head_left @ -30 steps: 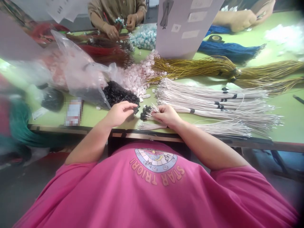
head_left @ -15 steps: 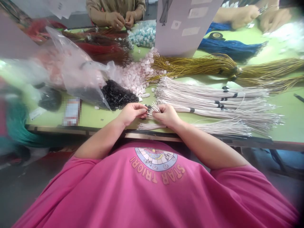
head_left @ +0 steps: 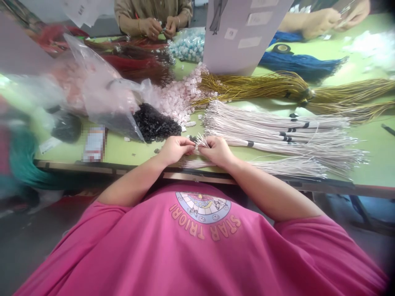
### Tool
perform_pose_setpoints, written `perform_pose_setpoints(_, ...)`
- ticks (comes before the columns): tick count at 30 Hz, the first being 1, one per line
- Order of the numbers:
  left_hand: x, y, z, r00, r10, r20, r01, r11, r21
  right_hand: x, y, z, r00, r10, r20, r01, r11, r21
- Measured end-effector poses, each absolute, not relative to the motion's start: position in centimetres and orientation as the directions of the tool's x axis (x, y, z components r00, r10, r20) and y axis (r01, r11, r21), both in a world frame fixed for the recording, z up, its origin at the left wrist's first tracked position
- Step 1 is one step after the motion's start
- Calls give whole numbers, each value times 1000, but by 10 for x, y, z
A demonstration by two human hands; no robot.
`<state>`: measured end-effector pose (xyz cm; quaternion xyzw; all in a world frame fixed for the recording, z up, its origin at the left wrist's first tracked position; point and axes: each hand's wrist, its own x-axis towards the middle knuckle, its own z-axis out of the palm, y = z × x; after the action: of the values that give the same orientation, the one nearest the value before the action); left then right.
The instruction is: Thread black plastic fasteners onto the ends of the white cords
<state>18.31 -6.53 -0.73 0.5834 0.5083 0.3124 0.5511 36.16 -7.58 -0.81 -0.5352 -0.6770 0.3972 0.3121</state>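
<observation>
My left hand (head_left: 174, 149) and my right hand (head_left: 217, 149) meet at the near edge of the green table (head_left: 375, 144), fingertips almost touching. The right hand's fingers are closed round the ends of a bunch of thin white wires (head_left: 202, 141), some tipped with small black connectors. The left hand is pinched at those wire ends; what it pinches is too small to make out. A heap of black connectors (head_left: 154, 123) lies just left of and beyond my hands. More bundles of white wires (head_left: 277, 127) stretch off to the right.
Pink-white connectors (head_left: 180, 96) lie in a pile behind the black heap, beside clear plastic bags (head_left: 98, 90). Yellow wire bundles (head_left: 262, 86), blue wires (head_left: 302, 63) and red wires (head_left: 135, 65) lie farther back. A grey card (head_left: 240, 37) stands upright. Other people's hands (head_left: 154, 28) work at the far side.
My left hand has come away from the black connector heap and moved right to meet my right hand at the wire ends. The right hand has barely moved.
</observation>
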Motion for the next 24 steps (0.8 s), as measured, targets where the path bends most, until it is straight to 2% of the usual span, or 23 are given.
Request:
perform_pose_setpoints(6,187,-66,-13,309,940,-147,331,39,943,362,-74,-12,-301,954,3,412,133,-901)
perform_pose_setpoints(10,185,-69,-4,340,939,-55,454,-112,884,363,-74,-13,-281,959,-27,403,93,-910)
perform_pose_setpoints(12,175,-70,5,372,928,18,555,-238,797,364,-75,-12,-237,970,-48,372,44,-927)
perform_pose_setpoints(15,148,-65,15,375,922,93,755,-362,547,366,-75,-12,-173,972,-159,225,-118,-967)
perform_pose_setpoints(17,128,-58,16,261,958,116,897,-285,339,367,-74,-11,-187,950,-249,121,-229,-966)
perform_pose_setpoints(19,113,-52,12,176,981,86,962,-189,194,368,-73,-10,-227,927,-298,49,-295,-954)
perform_pose_setpoints(21,105,-47,6,160,986,48,977,-165,134,367,-73,-9,-247,918,-310,23,-314,-949)
perform_pose_setpoints(24,103,-44,-1,213,977,24,969,-214,124,366,-72,-9,-238,930,-281,62,-274,-960)
